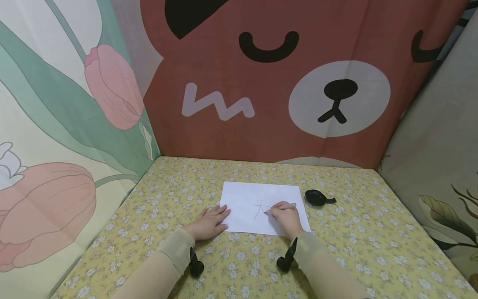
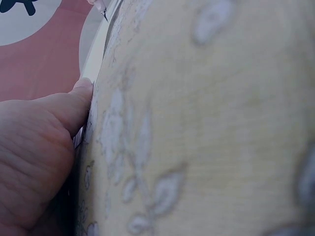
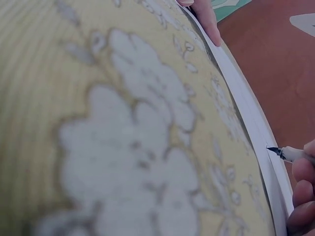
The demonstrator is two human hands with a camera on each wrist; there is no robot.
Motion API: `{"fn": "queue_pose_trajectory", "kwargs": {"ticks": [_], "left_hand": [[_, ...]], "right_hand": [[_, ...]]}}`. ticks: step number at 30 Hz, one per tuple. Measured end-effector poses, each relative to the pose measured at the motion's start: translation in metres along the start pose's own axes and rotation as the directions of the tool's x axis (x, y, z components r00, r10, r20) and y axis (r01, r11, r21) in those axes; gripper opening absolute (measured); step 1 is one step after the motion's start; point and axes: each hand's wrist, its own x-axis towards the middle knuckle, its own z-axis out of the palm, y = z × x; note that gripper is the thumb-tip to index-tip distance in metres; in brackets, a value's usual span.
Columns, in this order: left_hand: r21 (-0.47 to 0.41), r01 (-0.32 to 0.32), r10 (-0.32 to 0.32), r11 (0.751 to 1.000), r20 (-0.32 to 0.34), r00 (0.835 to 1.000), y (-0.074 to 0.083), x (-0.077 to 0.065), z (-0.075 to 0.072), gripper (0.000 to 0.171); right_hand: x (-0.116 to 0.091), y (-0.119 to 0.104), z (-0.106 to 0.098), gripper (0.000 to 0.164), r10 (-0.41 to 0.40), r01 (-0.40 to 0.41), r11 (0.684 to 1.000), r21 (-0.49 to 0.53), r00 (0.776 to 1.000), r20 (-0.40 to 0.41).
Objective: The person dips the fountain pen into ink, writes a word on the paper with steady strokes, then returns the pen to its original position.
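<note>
A white sheet of paper [image 1: 239, 195] lies flat on the flowered cloth. Thin dark strokes [image 1: 261, 203] cross near its middle: one level, one upright, others slanting below. My left hand [image 1: 209, 222] rests with fingers spread on the sheet's left edge; the left wrist view shows its thumb [image 2: 81, 93] by the paper edge. Between thumb and fingers, my right hand [image 1: 287, 218] pinches a slim, light-bodied pen [image 3: 294, 155]. Its dark pointed tip is at the paper, beside the right end of the strokes.
A small black rounded object [image 1: 315, 197] with a short tail sits right of the paper; its kind is unclear. Yellow flowered cloth [image 1: 254, 270] covers the table. Printed hangings stand at the back [image 1: 224, 141] and both sides. Black straps circle both wrists.
</note>
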Motion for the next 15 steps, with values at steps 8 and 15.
{"fn": "queue_pose_trajectory", "kwargs": {"ticks": [8,15], "left_hand": [[-0.001,-0.002,0.002,1.0,0.002,1.0,-0.001,0.0006,0.0003,0.058],[0.006,-0.004,0.004,1.0,0.002,1.0,-0.0026,0.0011,0.0015,0.059]], "right_hand": [[-0.0051,-0.0031,-0.0018,0.01,0.006,-0.006,1.0,0.005,1.0,-0.001],[-0.0065,-0.0025,-0.0027,0.01,0.02,-0.02,1.0,-0.013,1.0,0.006]]}}
